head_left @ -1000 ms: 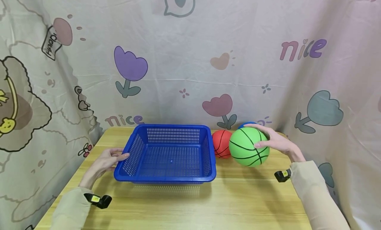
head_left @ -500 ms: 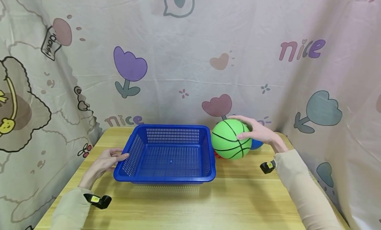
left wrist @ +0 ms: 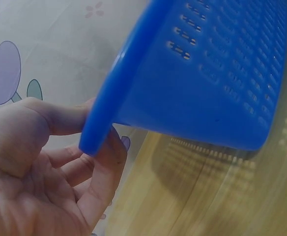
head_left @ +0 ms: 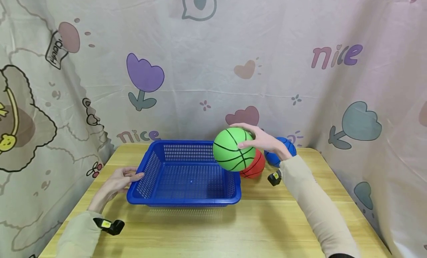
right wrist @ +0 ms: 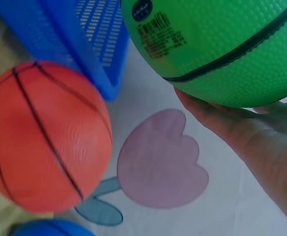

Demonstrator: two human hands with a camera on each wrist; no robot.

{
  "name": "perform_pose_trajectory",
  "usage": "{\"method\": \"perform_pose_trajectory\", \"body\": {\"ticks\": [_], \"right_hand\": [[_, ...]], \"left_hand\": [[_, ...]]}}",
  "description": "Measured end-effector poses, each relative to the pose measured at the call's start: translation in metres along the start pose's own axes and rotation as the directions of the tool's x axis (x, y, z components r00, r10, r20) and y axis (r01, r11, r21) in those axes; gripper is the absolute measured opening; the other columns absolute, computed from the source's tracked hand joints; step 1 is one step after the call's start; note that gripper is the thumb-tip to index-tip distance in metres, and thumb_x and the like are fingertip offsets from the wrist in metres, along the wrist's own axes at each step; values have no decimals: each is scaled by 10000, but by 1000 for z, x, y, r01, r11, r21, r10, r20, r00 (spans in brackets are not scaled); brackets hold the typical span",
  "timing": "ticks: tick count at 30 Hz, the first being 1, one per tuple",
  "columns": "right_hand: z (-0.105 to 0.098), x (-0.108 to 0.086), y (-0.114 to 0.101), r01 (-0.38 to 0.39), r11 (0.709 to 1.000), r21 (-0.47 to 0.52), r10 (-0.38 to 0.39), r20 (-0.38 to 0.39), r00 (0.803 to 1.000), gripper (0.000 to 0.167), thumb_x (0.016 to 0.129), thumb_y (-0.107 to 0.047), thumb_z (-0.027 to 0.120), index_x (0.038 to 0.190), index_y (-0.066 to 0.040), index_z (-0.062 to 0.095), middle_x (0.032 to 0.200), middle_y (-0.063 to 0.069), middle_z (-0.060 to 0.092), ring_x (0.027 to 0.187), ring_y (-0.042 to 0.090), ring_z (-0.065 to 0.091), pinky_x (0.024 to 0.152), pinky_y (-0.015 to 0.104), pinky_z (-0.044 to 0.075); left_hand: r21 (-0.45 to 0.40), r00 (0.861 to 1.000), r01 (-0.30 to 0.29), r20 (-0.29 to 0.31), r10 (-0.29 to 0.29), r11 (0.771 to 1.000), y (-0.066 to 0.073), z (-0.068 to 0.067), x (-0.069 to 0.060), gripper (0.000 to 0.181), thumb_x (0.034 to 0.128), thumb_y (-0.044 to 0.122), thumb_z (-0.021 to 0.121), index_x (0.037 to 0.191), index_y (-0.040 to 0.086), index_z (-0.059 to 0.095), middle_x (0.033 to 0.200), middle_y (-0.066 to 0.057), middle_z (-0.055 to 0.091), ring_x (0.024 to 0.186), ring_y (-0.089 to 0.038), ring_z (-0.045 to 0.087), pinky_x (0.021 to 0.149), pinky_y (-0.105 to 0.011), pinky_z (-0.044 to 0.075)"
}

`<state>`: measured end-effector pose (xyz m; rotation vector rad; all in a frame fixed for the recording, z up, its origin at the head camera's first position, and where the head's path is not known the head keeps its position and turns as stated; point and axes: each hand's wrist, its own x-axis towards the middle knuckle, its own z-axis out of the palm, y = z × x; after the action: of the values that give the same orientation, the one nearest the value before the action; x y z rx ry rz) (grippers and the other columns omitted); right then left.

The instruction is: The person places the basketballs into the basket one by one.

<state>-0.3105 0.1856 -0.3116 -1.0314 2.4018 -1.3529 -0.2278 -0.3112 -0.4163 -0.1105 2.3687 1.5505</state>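
A green ball (head_left: 230, 150) with black basketball lines is gripped by my right hand (head_left: 260, 139), fingers over its top and thumb on its near side. It hangs above the right rim of a blue plastic basket (head_left: 183, 201), whose visible inside holds nothing. My left hand (head_left: 121, 180) pinches the basket's left rim, thumb on top and fingers curled beneath, as the left wrist view shows with the rim (left wrist: 97, 130). In the right wrist view the green ball (right wrist: 222, 49) bears a barcode print, and the red ball (right wrist: 50, 137) lies below it.
A red ball (head_left: 255, 167) rests on the wooden table (head_left: 186, 235) against the basket's right side. Behind it, to the right, sits a blue ball (head_left: 285, 148), partly hidden by my right wrist. A patterned curtain (head_left: 200, 65) hangs behind the table.
My right hand has carried the green ball leftward and slightly up, from beyond the red ball to over the basket's right rim. The red and blue balls are uncovered again. My left hand stays put.
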Motion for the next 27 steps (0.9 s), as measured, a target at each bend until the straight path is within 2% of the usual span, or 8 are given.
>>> {"method": "perform_pose_trajectory", "body": {"ticks": [3,5,11,16,19,23,27], "right_hand": [[8,13,0,7,1000,15,-7,-10,1000,677,879,-230,726,1501,-219,459,1503,84,505,1291,323,543,1027,517,521],[14,22,0,5,1000,25,-4,-24,1000,684,870,-223,728,1500,-222,461,1494,86,510,1281,319,553,1037,516,514],[37,47,3,-51,995,86,57,-69,996,681,872,-231,741,1491,-292,462,1408,69,561,1238,278,579,1007,483,529],[60,66,3,-98,974,207,117,-81,990,702,873,-218,746,1505,-271,445,1391,101,547,1233,278,563,983,454,537],[73,77,1,-139,956,257,167,-92,982,727,868,-228,755,1515,-270,427,1376,131,550,1234,283,566,975,450,552],[85,89,-6,-188,951,245,222,-119,968,771,849,-271,779,1526,-271,409,1406,153,522,1261,319,560,983,473,557],[96,100,-13,-224,942,248,262,-132,956,795,837,-315,793,1529,-276,403,1492,125,450,1319,352,523,1002,509,544]], "left_hand": [[0,1000,3,-7,-3,1000,0,1,0,740,1013,319,614,1512,-112,279,1081,-67,713,866,-142,713,785,-410,634],[5,1000,6,-13,-6,1000,1,1,-1,737,1011,317,617,1510,-111,284,1062,-55,713,863,-140,713,776,-405,634],[14,1000,10,-22,-9,1000,1,1,0,740,1010,321,618,1511,-109,284,1121,-112,704,875,-141,710,779,-404,633],[7,1000,9,-19,-9,1000,0,0,0,755,1009,325,619,1517,-109,269,1148,-116,699,884,-135,710,787,-402,632],[6,1000,7,-15,-7,1000,0,0,-1,770,1008,336,619,1519,-114,258,1199,-176,679,892,-140,711,791,-405,632],[16,1000,-7,-9,8,1000,1,1,-2,782,1012,339,611,1515,-134,243,1331,-317,576,920,-160,711,808,-411,631],[40,1000,-16,-10,16,999,2,1,-3,784,1017,338,598,1511,-148,231,1395,-376,495,949,-172,706,813,-405,631]]}}
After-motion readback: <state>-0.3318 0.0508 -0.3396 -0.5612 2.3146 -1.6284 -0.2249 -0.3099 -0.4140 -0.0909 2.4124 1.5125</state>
